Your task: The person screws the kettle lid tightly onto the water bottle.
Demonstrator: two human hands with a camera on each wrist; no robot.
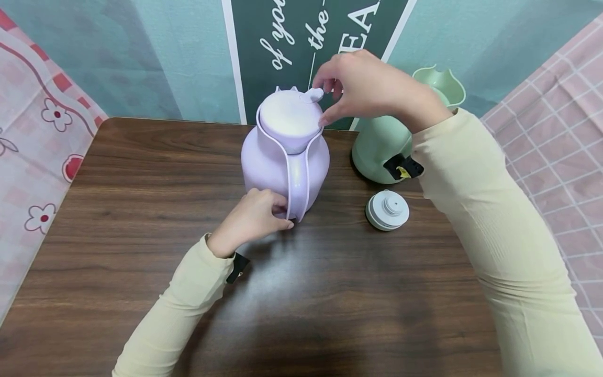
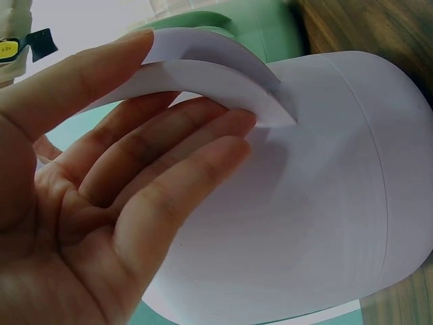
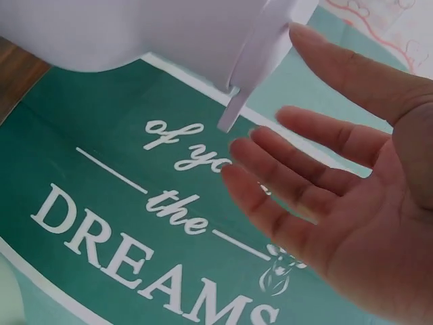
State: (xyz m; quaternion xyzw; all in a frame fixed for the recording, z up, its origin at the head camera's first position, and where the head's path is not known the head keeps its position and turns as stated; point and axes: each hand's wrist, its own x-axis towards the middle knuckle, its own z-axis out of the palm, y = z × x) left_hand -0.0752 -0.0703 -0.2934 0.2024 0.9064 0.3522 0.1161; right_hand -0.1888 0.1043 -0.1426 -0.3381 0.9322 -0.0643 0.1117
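A lavender vacuum jug (image 1: pixel 249 157) stands upright near the back of the table, its handle (image 1: pixel 298 183) toward me. My left hand (image 1: pixel 254 214) is at the lower handle. In the left wrist view the thumb lies along the handle's outer side, while the loosely bent fingers (image 2: pixel 162 135) pass through the loop beside the body. My right hand (image 1: pixel 365 86) is at the right of the jug's lid (image 1: pixel 289 112), its thumb tip at the rim. The other right fingers (image 3: pixel 284 203) are spread apart and bent, clear of the small lid tab (image 3: pixel 233 112).
A green jug (image 1: pixel 381 149) stands at the back right, partly behind the right forearm. In front of it lies a white round stopper (image 1: pixel 387 210). A dark green lettered panel (image 1: pixel 301 52) on the curtain is close behind the lavender jug. Brown wood-grain table (image 1: pixel 165 173) underneath.
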